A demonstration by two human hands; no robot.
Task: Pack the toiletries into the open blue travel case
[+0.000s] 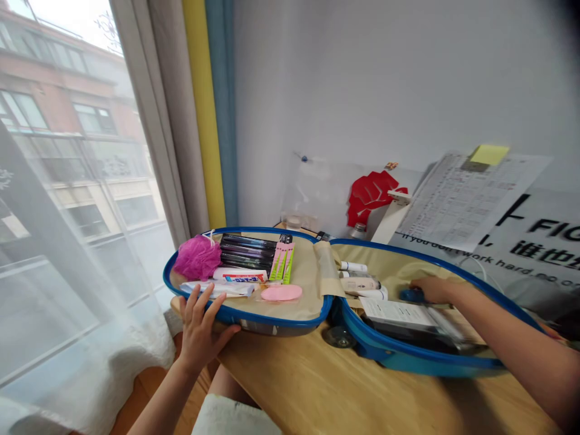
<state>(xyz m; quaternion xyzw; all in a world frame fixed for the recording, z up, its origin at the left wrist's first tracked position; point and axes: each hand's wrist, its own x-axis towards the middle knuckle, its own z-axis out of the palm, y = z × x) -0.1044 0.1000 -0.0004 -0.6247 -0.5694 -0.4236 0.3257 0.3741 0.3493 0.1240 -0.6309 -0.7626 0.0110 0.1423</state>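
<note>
A small blue suitcase [272, 326] lies unfolded on the wooden table, both halves facing up. My left hand [202, 320] rests on the near rim of the left half, fingers spread, close to a white flat packet [220, 289]. A purple bath puff [198, 256], packaged toothbrushes [247, 252], a toothpaste tube [240, 275], green-and-pink sachets [283, 263] and a pink oval pad [281, 293] lie in that half. Inside the right half, my right hand [432, 290] closes on a small dark blue object [412, 295], blurred. White tubes [360, 284] and a white printed box [399, 312] lie nearby.
The wooden table [290, 374] has its left edge near my legs. Sheer curtains [90, 290] hang before the window at left. Papers [462, 199] and a red fist cutout [374, 196] stand behind the suitcase. A caster wheel [339, 337] sits by the hinge.
</note>
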